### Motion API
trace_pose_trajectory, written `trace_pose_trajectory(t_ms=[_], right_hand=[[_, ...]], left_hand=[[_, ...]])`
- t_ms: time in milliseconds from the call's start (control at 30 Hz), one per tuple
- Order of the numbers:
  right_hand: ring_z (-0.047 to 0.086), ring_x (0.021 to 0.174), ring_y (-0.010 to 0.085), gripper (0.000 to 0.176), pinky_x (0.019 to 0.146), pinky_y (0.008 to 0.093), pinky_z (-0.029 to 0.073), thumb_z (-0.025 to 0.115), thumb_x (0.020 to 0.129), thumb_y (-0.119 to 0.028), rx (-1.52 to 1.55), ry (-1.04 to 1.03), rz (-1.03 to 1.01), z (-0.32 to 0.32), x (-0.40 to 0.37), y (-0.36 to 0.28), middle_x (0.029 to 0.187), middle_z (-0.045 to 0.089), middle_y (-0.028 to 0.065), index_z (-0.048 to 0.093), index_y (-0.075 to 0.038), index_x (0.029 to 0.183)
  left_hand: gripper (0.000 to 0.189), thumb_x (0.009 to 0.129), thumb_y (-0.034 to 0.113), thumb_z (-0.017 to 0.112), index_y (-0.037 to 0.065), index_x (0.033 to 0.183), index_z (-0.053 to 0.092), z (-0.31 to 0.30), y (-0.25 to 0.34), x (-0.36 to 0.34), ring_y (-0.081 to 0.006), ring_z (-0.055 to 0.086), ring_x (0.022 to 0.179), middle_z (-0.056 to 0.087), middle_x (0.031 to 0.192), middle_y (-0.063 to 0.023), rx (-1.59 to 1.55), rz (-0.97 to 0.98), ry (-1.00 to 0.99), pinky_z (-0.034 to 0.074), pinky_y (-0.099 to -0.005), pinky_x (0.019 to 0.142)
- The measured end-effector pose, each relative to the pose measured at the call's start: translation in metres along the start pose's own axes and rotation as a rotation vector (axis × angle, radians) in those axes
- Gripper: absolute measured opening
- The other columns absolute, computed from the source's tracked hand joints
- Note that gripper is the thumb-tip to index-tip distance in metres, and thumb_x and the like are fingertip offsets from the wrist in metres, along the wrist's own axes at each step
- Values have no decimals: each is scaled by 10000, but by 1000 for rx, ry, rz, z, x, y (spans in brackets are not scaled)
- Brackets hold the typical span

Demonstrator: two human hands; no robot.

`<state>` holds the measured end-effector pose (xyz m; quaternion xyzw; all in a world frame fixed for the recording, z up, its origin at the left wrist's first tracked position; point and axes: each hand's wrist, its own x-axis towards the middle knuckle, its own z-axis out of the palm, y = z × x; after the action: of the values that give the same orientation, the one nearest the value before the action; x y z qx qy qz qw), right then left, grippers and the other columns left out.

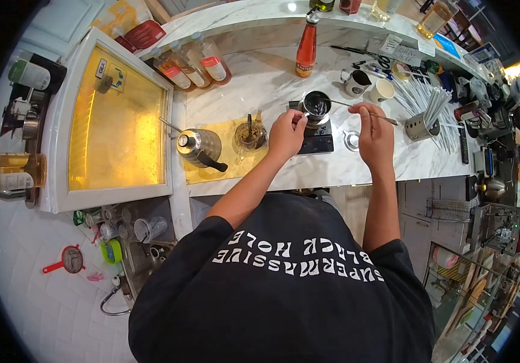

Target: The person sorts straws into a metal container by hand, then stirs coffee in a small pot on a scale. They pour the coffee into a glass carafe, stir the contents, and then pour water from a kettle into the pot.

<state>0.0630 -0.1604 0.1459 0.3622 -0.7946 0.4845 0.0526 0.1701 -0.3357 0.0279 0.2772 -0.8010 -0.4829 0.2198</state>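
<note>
A metal cup with dark contents [317, 104] stands on a black scale [315, 144] on the marble counter. My left hand [288, 133] is closed at the cup's left side, its fingertips at the rim or handle. Between the fingers and thumb of my right hand [373, 130] is a long thin metal spoon [387, 118], whose far end reaches the cup's rim. A small round metal lid [352, 140] lies between the scale and my right hand. Left of my left hand, a glass server [250, 134] with brown contents sits on a yellow cloth [227, 172].
A steel kettle [199, 145] stands on the cloth's left part. Behind are several bottles [213, 65] and a red bottle [306, 51]. To the right are a small pitcher [355, 83], a white cup [382, 91] and a straw holder [422, 127]. A glass-fronted cabinet [121, 115] borders the left.
</note>
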Motion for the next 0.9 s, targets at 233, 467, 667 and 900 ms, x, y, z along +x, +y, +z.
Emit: trace_pose_trajectory(t_ms=[233,467,667,900], right_hand=[[676,922,291,210,810,372,515,550,1071,-123,-22,-27,14,-10,1,0,988,740,113,722,-10,1027],[682,949,282,222,842,374,516,539,1073,-116,1,-43,57,0,-1,-7,1025,742,117,724,0,1030],[696,940,264,244,847,350,514,527,1078,-118,44,-38,89,-14,-4,2,1037,745,120,731,9,1036],[674,833,244,244,799,324,506,537,1077,-133,75,-29,102,-2,-6,0,1022,742,109,734,6,1036]], left_hand=[[240,1004,253,674,23,1068,704,-5,1,0,-282,703,833,719,956,-156,44,-26,-46,552,-392,765],[249,1019,255,655,20,1089,702,-6,0,-1,-282,702,836,720,965,-162,61,-8,-67,551,-387,771],[244,1035,252,625,21,1082,686,0,-9,-1,-325,685,842,708,965,-174,83,48,-38,531,-421,769],[240,1035,270,599,52,1095,678,-3,-5,-1,-421,672,942,707,1017,-186,96,0,-94,523,-509,811]])
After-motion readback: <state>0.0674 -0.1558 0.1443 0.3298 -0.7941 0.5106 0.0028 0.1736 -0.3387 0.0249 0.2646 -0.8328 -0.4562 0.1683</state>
